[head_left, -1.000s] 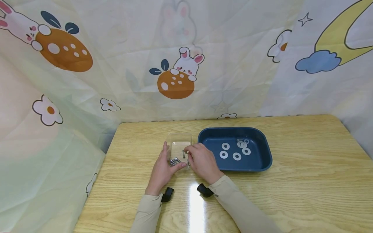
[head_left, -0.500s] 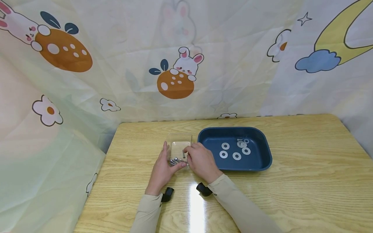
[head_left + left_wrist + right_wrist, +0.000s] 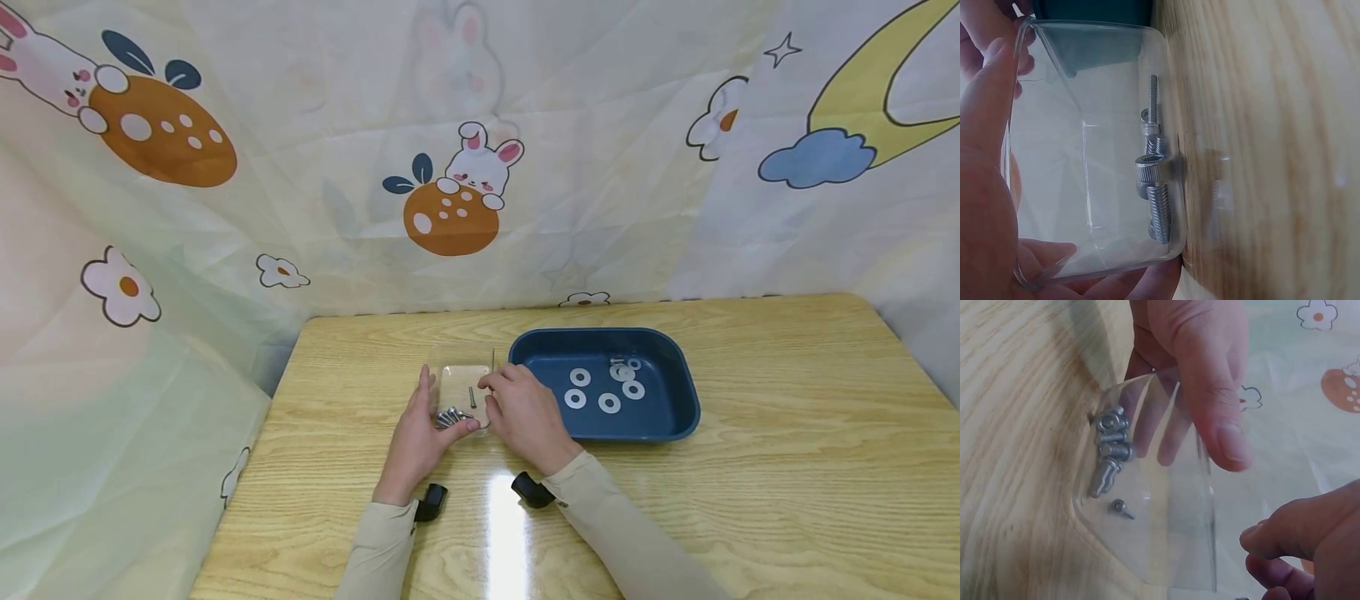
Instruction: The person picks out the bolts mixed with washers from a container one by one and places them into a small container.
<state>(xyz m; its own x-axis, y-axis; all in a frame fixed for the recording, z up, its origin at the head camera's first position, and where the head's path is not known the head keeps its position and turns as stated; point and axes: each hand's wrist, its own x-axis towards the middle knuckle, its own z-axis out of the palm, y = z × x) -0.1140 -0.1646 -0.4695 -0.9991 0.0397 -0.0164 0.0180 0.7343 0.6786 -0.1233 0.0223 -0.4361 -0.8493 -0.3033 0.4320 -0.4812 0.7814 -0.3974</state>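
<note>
My left hand (image 3: 414, 437) grips a clear plastic box (image 3: 463, 375), its thumb over the near side and its fingers spread along the left wall. Several silvery socket-head bolts (image 3: 1154, 169) lie clustered in the box near that thumb. A single bolt (image 3: 472, 398) lies apart from them, toward the right. Over the box's right edge is my right hand (image 3: 528, 421), with bent fingers and a gap between thumb and index finger. I see nothing held there; the inner side of those fingers is partly hidden.
A dark blue tray (image 3: 592, 437) stands to the right of the box, close to my right hand. Inside are several flat washers (image 3: 610, 403) and small metal pieces (image 3: 617, 362) at its back. A patterned cloth (image 3: 337, 150) hangs behind the wooden table (image 3: 787, 450).
My right hand has drawn slightly right, away from the single bolt. Another bolt below its fingers has shifted left toward the cluster. My left hand and the box have stayed in place.
</note>
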